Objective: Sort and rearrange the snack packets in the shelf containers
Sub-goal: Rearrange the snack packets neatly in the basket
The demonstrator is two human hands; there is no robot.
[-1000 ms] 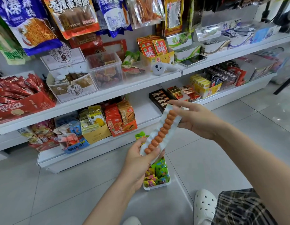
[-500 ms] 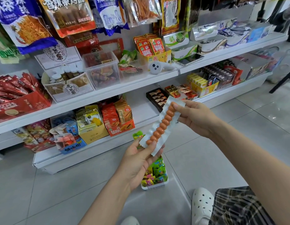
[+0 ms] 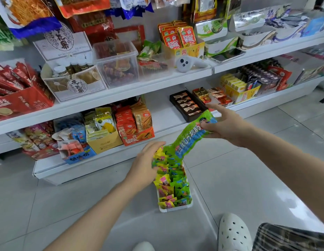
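Note:
My right hand [image 3: 224,124] grips the upper end of a long green sausage packet [image 3: 189,137], printed side facing me, slanting down to the left. Its lower end hangs over a white tray [image 3: 175,208] on the floor, packed with several small green, yellow and pink snack packets [image 3: 171,183]. My left hand [image 3: 145,163] reaches into the far end of that tray, fingers among the small packets; whether it holds any is hidden. It lies just left of the green packet's lower end.
A white two-level shelf [image 3: 121,91] runs behind the tray, holding boxes and clear bins of snacks; a bare stretch of the lower shelf [image 3: 164,118] lies beside an orange snack box [image 3: 137,136]. A white handheld device [image 3: 186,64] rests on the upper shelf. White clogs [image 3: 233,232] stand on the tiled floor.
The packet has been turned from its clear sausage side to its green printed side. My left hand has let go of its lower end and dropped to the tray of small packets.

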